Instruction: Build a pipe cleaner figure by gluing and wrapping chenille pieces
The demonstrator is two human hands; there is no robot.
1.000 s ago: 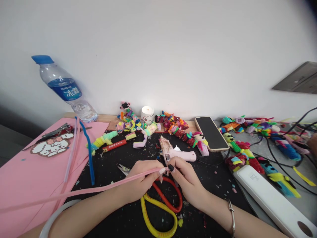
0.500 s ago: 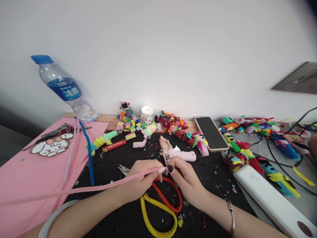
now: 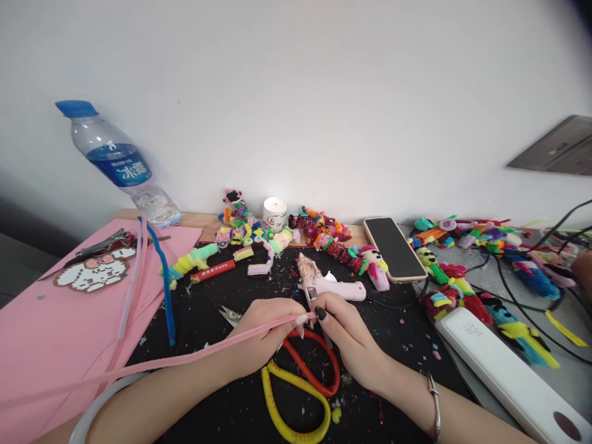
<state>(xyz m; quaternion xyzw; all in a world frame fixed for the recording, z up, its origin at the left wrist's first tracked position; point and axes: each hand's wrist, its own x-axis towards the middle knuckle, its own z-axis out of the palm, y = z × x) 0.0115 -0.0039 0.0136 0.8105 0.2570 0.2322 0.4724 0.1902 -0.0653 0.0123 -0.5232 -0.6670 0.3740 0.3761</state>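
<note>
Both my hands meet over the black mat at a long pink pipe cleaner [image 3: 185, 359] that trails off to the lower left. My left hand [image 3: 263, 336] pinches it near its end, and my right hand [image 3: 345, 336] grips the tip with thumb and forefinger. Under my hands lie scissors [image 3: 300, 388] with one red and one yellow handle loop. Just beyond my fingers rests a pink glue gun [image 3: 326, 285], its nozzle crusted with glue.
Pink foam sheets [image 3: 50, 320] with pink and blue pipe cleaners and a pixel charm lie at left, below a water bottle [image 3: 118, 165]. Several pipe-cleaner figures [image 3: 324, 237], a lit candle [image 3: 275, 213], a phone [image 3: 394, 248], a white power bank [image 3: 504, 370] and cables [image 3: 522, 290] crowd the back and right.
The pink pipe cleaner's trailing length has dipped slightly lower; my hands stay in the same place, still working its tip.
</note>
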